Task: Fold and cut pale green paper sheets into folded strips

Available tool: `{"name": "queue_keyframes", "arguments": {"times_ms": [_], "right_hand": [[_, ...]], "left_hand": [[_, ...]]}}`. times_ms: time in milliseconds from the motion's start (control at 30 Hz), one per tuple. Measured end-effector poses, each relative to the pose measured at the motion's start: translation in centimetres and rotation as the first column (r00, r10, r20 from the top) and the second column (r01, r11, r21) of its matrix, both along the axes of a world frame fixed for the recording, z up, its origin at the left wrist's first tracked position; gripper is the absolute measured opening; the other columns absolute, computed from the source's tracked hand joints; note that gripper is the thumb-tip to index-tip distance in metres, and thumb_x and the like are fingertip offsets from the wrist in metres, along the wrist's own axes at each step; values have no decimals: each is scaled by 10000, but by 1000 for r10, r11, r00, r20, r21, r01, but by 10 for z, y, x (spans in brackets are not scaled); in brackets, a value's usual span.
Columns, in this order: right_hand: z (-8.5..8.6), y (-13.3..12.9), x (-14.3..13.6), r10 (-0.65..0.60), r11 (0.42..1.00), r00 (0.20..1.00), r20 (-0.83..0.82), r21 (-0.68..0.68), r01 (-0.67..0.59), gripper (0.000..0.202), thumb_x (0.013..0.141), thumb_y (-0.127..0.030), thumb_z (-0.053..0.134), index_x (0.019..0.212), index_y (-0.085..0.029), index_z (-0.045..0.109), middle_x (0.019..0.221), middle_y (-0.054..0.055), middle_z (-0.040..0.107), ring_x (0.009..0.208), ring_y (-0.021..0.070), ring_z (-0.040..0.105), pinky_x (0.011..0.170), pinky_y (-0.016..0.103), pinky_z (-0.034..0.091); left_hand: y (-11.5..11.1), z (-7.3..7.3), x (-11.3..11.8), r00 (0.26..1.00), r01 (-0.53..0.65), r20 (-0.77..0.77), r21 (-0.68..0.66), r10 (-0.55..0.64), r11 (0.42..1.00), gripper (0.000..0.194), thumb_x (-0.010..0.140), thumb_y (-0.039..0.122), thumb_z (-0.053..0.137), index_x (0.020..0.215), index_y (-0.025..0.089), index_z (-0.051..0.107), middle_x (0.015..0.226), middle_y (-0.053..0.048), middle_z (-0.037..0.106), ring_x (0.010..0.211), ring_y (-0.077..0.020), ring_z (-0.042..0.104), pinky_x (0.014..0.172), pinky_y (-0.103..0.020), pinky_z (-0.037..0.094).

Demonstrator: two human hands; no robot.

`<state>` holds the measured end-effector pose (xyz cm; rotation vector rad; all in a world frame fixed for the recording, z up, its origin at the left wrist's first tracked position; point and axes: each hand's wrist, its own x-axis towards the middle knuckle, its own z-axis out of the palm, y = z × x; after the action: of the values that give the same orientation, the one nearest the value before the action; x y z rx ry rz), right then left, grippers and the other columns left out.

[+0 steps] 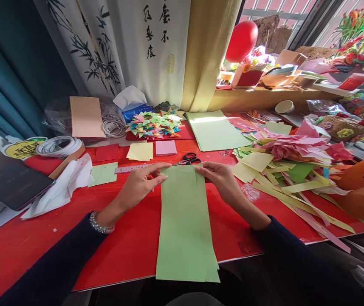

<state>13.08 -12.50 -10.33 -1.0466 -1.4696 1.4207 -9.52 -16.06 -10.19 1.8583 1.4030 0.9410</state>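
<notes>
White curtain (131,42) bears black Chinese brush chars (149,34) in 2 vert. cols. R col.: 不 legible at bottom, w/ a char above that looks like 塵. L col.: 痕 legible at bottom; the 2 above look like 水 & 無, but too cursive to be sure. Pale yellow seal stamp (170,63), lower R of the cols, unreadable. Yellow sign (24,148), far L, has dark Chinese chars, tilted & too blurred to read. Ruler (129,168) markings too small to make out. Orange item (363,174), far R: black line motif, pale print at edge illegible.
</notes>
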Motion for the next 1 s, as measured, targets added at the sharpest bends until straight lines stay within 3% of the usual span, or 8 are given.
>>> {"name": "queue_keyframes", "arguments": {"times_ms": [367,533,633,800,900,1000], "right_hand": [[1,-2,-1,-12,1000,1000,-3,8,12,248,733,-399,641,767,-154,653,744,28,628,695,145,570,642,262,460],[0,-1,1,-63,997,998,20,54,62,246,747,-399,621,765,-156,655,690,9,605,645,130,540,601,248,436],[-3,1,2,-91,992,995,36,87,88,265,751,-418,611,758,-157,657,680,9,591,632,133,527,595,257,433],[-5,3,4,-117,990,993,-6,82,117,255,738,-414,630,776,-164,662,692,11,596,647,137,535,605,260,447],[-4,4,4,-106,992,994,-28,59,107,266,735,-433,633,762,-170,653,707,15,606,656,138,553,622,261,469],[-1,2,3,-6,999,998,-64,-49,3,334,759,-502,589,818,-181,658,760,32,635,684,147,601,655,273,501]], "left_hand": [[-1,-1,3,999,-41,27,2,41,999,378,813,364,569,1182,280,573,756,15,506,639,-108,464,555,-214,388],[-1,-1,8,970,-55,223,-188,97,981,509,763,374,623,1228,222,484,744,26,503,587,-97,461,535,-220,387],[-1,-1,10,953,23,295,-310,73,950,409,733,402,644,1064,175,566,677,27,493,546,-100,435,459,-212,330],[-1,-4,10,958,133,285,-383,-20,914,231,720,393,657,701,167,611,583,32,480,497,-84,383,446,-210,295],[0,-6,9,963,114,271,-367,-12,923,240,714,384,663,629,168,604,532,39,459,471,-81,376,442,-213,302],[4,-6,5,953,54,298,-328,49,943,214,704,379,678,697,167,654,535,38,472,457,-73,374,421,-206,286]]}}
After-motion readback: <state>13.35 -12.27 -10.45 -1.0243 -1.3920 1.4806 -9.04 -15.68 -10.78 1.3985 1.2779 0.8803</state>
